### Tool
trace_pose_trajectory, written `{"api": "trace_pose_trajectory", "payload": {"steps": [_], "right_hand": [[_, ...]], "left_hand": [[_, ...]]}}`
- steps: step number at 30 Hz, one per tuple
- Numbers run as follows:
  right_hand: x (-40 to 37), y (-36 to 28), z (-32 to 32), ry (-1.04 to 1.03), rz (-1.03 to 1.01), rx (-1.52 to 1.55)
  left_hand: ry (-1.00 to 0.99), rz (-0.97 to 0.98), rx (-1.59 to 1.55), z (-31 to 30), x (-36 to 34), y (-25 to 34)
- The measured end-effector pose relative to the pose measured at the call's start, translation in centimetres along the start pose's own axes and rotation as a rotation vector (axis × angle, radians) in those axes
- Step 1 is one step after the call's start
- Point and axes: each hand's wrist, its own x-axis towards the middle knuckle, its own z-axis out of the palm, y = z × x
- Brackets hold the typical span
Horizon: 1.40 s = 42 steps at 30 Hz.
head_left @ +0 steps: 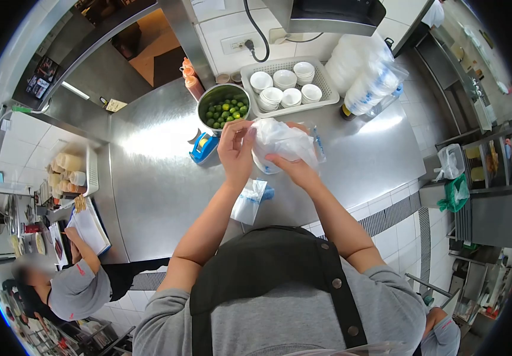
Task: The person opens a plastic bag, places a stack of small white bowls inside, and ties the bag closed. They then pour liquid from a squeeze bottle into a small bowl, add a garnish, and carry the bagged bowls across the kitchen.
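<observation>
Over the steel counter, my left hand and my right hand both grip a clear plastic bag with blue print. The left hand pinches its upper left edge; the right hand holds it from below. The bag seems to wrap a white round container, mostly hidden. A metal bowl of small green limes sits just behind my left hand. Flat clear bags lie on the counter near its front edge, below my hands.
A white basket of small white bowls stands at the back. Stacks of bagged plastic lids lie to its right. A blue tape dispenser sits left of my hands. Sauce bottles stand behind. Another person works at lower left.
</observation>
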Motion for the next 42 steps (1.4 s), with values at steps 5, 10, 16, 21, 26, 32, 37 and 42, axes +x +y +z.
{"api": "trace_pose_trajectory", "payload": {"steps": [5,10,16,21,26,32,37,42], "right_hand": [[0.5,0.5,-0.2,-0.101,0.113,0.120],[0.1,0.1,-0.3,-0.067,0.127,0.148],[0.7,0.4,-1.1,-0.120,-0.027,0.088],[1.8,-2.4,-2.3,-0.094,-0.141,0.016],[2.8,-3.7,-1.7,-0.122,-0.255,-0.104],[1.2,-1.9,-0.5,0.002,-0.094,0.118],[0.3,-0.4,0.0,0.056,-0.204,-0.019],[-0.3,-0.7,-1.2,0.002,-0.148,-0.030]], "left_hand": [[-0.025,-0.208,-0.133,-1.2,0.1,-0.7],[-0.043,-0.283,-0.210,-1.2,-0.4,-1.7],[-0.052,-0.216,-0.032,-1.7,-1.1,-2.7],[-0.068,-0.079,-0.125,-0.7,-0.1,1.2],[-0.207,0.147,0.068,1.6,0.5,1.4],[-0.096,0.237,0.306,3.1,0.3,-0.8],[0.010,-0.164,-0.162,2.3,0.3,-1.5],[-0.022,-0.366,-0.280,-1.5,1.8,-3.1]]}}
